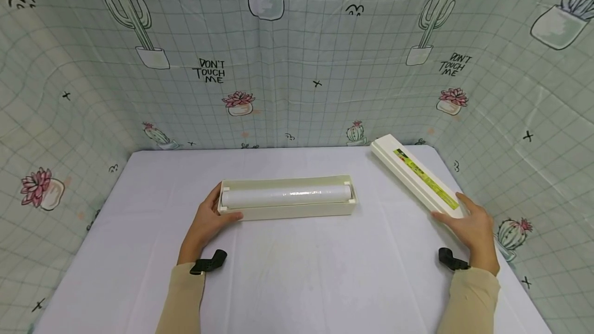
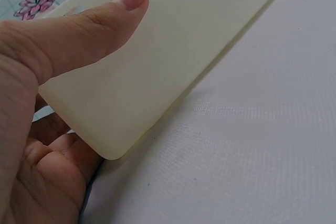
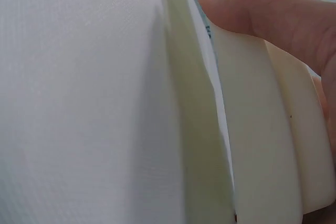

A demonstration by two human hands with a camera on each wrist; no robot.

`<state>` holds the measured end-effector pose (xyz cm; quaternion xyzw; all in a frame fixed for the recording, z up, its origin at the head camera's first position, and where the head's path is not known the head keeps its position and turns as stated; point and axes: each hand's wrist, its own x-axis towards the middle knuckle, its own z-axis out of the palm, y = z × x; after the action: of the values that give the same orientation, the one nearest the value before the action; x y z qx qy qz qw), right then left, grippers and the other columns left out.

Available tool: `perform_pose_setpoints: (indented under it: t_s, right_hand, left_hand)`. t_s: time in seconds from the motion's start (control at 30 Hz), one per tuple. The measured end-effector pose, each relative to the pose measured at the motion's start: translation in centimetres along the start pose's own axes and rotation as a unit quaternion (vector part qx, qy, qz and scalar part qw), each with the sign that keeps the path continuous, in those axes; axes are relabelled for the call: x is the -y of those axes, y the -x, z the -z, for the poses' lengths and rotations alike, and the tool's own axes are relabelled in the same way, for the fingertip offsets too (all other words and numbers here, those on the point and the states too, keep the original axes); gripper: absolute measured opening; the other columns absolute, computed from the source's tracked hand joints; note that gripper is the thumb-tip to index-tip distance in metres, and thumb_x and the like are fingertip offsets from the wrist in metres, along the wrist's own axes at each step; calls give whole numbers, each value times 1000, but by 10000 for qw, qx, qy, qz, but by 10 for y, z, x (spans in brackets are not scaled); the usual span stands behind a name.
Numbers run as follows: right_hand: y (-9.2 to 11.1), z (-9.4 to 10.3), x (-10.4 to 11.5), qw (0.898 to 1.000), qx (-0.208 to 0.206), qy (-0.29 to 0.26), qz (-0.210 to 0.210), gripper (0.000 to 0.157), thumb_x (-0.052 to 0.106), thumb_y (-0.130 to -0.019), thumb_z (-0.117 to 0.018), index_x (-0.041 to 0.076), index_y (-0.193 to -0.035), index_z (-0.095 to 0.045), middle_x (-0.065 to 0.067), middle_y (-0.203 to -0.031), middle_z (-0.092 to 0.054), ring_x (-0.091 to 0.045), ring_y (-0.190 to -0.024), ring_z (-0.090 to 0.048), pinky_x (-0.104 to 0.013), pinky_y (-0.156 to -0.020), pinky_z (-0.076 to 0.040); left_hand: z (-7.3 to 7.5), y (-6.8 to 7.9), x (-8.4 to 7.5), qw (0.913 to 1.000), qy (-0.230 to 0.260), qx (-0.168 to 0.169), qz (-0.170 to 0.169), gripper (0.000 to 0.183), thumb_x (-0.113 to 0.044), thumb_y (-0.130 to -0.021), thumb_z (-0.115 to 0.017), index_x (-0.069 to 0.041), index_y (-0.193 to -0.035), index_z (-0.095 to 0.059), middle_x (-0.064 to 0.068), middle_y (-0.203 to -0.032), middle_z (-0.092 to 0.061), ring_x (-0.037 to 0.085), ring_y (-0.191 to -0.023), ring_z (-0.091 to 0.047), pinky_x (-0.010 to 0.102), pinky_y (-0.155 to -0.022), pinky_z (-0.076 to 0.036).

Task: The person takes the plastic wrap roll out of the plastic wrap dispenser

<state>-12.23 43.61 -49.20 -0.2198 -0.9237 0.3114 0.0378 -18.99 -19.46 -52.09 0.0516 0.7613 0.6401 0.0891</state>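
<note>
A long cream box (image 1: 297, 212) with a roll of plastic wrap (image 1: 287, 196) inside sits near the middle of the table. My left hand (image 1: 209, 223) grips the box's left end, thumb on the near wall and fingers behind the end. In the left wrist view, the thumb presses flat on the box wall (image 2: 152, 72). At the right, my right hand (image 1: 478, 226) holds the near end of a long cream lid (image 1: 407, 180) with a yellow-green label (image 1: 426, 178). The lid lies slantwise, its far end toward the back. The right wrist view shows the thumb over the lid's side (image 3: 252, 114).
A white cloth (image 1: 297, 277) covers the table. Grid-patterned fabric (image 1: 297, 66) with cactus drawings hangs behind and on both sides. The lid's far end lies close to the back edge, and the right hand is near the table's right edge.
</note>
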Motion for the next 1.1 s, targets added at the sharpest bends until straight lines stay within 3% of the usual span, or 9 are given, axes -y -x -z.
perform_pose_setpoints:
  t_s: [0.4, 0.87, 1.1]
  right_hand:
    - [-1, -8, -6, 9984, -445, 141, 327, 99, 45, -79, -87, 3, -156, -41, -41, -149, -43, -61, -132, -40, -70, -109, -29]
    - [-3, -15, -6, 9954, -587, 418, 624, 98, 43, -78, -87, -3, -153, -44, -42, -143, -49, -58, -121, -47, -66, -103, -25]
    - [-1, -12, -4, 9972, -217, 586, 407, 102, 50, -82, -82, -1, -158, -35, -42, -147, -42, -61, -126, -39, -72, -102, -25]
  left_hand:
    - [-1, 0, 0, 10000, -36, 3, -34, 112, -11, -82, -88, -15, -167, -14, 13, -166, -32, 28, -151, -35, 3, -99, -37]
    - [0, 2, -1, 10000, -64, -19, -6, 112, -12, -83, -87, -15, -167, -14, 12, -166, -31, 28, -151, -35, 3, -99, -37]
    - [1, 0, 0, 9999, -123, 30, -44, 112, -14, -84, -87, -14, -167, -12, 12, -168, -28, 29, -153, -32, 3, -100, -36]
